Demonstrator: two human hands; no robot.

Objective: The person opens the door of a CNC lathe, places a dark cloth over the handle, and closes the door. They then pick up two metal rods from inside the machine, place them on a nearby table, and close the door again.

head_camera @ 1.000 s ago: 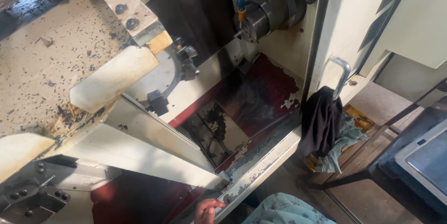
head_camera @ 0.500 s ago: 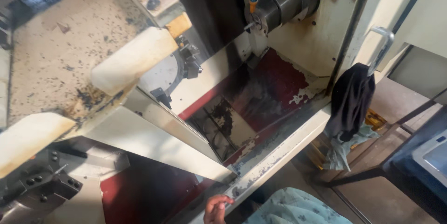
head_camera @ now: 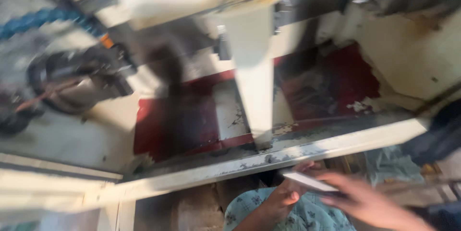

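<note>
The view is motion-blurred. At the bottom edge my left hand (head_camera: pixel 281 198), in a teal patterned sleeve (head_camera: pixel 293 217), grips a thin flat light-coloured object (head_camera: pixel 307 181) by its left end. My right hand (head_camera: pixel 367 201) reaches in from the right, and its fingers lie against the same object's right end. Both hands hover just in front of the chipped cream front rail (head_camera: pixel 269 160) of a machine. What kind of thing the flat object is cannot be told.
Behind the rail lies the machine's interior with red panels (head_camera: pixel 168 125) and a cream upright guard (head_camera: pixel 254 77). A blue ribbed hose (head_camera: pixel 43 20) and a dark round part (head_camera: pixel 62 82) are at the left. A dark cloth (head_camera: pixel 442 135) hangs at the right.
The view has swung and come closer to the machine's front rail. Both my hands have risen into view with the flat object; earlier only my left hand's tip showed.
</note>
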